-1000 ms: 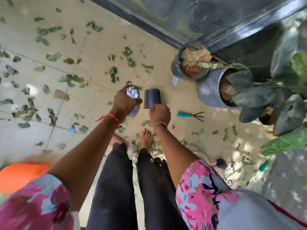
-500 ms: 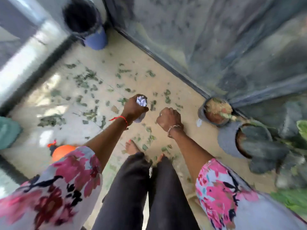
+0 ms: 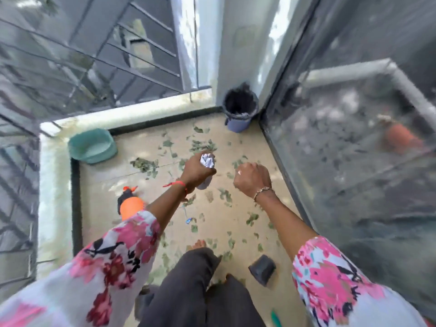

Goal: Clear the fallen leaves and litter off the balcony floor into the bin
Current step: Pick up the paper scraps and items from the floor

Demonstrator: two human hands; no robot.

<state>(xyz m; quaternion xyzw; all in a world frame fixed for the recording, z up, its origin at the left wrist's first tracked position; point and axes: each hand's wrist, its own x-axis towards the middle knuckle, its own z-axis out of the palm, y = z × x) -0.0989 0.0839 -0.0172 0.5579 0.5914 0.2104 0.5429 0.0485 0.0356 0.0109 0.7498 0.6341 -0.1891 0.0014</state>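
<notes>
Black plastic pot point(image 3: 262, 272) lies tipped beside the feet, left behind as the person turns from the planters, seen a second ago, to face the far corner. Leaves point(image 3: 144, 164) and a blue wrapper point(image 3: 188, 220) still litter the tiled floor point(image 3: 106, 175). Left hand point(image 3: 195, 171) stays wrapped around crumpled silver foil point(image 3: 207, 160), carried over mid-floor. Right hand point(image 3: 252, 180) is clenched, nothing visible in it. Ahead, the black-lined bin point(image 3: 238, 121) stands in the corner, well apart, and the foil looks bound there.
</notes>
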